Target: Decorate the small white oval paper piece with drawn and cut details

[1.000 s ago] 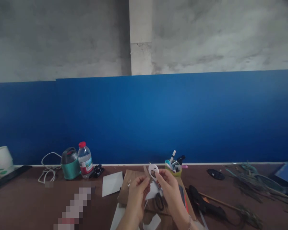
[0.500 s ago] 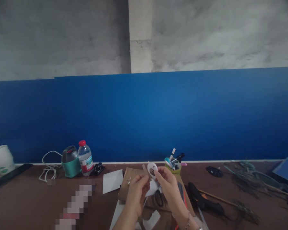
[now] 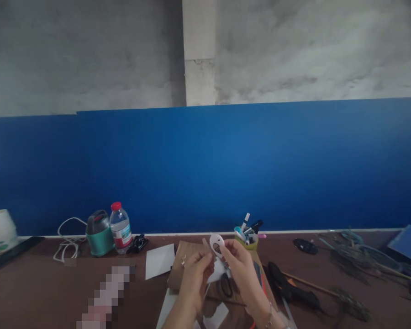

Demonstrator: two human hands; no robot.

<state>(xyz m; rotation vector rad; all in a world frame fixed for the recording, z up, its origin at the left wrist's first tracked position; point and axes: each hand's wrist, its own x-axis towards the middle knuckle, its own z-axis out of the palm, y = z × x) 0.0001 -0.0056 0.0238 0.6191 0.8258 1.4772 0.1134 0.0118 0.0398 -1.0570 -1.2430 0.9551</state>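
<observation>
In the middle of the view, my right hand point(image 3: 238, 262) pinches a small white oval case point(image 3: 217, 243) with a dark dot and a dark striped patch on its face. Its exact kind is not clear. My left hand point(image 3: 197, 272), fingers closed, is just left of the case. A narrow pale strip point(image 3: 206, 244) rises from its fingertips beside the case. Beneath both hands lie brown cardboard point(image 3: 174, 274), white paper pieces point(image 3: 219, 315) and scissors with black handles point(image 3: 226, 285), partly covered by my right hand.
Behind my hands stands a pen cup point(image 3: 250, 244) with several pens. At left are a water bottle point(image 3: 121, 230), a teal container point(image 3: 100, 241), a white cable point(image 3: 68, 246) and a white cup point(image 3: 2, 230). A black glue gun point(image 3: 291, 288) and dry plant stems point(image 3: 356, 262) lie right.
Both hands keep nearly the same hold and position, with the white case tilted very slightly. The whole view has shifted a little.
</observation>
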